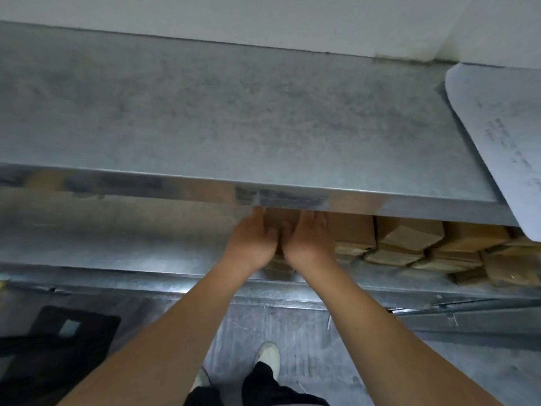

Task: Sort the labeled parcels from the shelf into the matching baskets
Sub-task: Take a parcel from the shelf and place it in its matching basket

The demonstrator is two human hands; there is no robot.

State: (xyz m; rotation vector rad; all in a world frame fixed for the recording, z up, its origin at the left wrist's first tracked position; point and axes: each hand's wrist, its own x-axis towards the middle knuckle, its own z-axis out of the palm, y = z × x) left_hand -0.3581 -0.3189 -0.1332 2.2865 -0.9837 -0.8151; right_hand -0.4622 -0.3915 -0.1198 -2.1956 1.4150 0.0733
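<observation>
Both hands in under the top shelf, on a cardboard parcel

Left hand [253,241] and right hand [307,240] sit side by side, fingers curled round one brown parcel [279,219] just under the metal shelf [234,118] lip; more parcels [409,238] are stacked to its right. Looks light and stiff to me, so I'd take it by the two side faces.

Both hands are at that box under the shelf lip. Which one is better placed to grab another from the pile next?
Probably the right hand: the remaining boxes are stacked on its side, while the left hand has only bare shelf beside it.
</observation>
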